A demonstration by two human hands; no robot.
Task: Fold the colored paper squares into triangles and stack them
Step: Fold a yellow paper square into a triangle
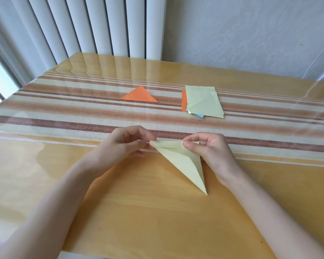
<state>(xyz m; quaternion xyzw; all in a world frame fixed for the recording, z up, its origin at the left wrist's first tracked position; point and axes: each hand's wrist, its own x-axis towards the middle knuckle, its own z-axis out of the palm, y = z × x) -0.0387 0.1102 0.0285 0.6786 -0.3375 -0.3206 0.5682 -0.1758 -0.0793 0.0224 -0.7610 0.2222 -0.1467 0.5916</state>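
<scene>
On my feed, the left hand [127, 142] pinches the left corner of a half-folded pale yellow paper sheet [187, 161]. The right hand [209, 148] pinches its upper right edge between thumb and fingers. The sheet's long point aims toward the near side of the glossy wooden table [138, 212]. Beyond lie a folded orange paper triangle [139, 95] and, right of it, a loose pile of coloured paper squares [204, 101].

I am wearing the only camera on my head, and it is looking forward and down across the worktop [148, 217]. It is sitting close above my forearms, catching my left grip [126, 143] and right grip [210, 149] mid-frame, and reaching the blinds [94, 25] and wall [251, 30] beyond the far edge.
</scene>
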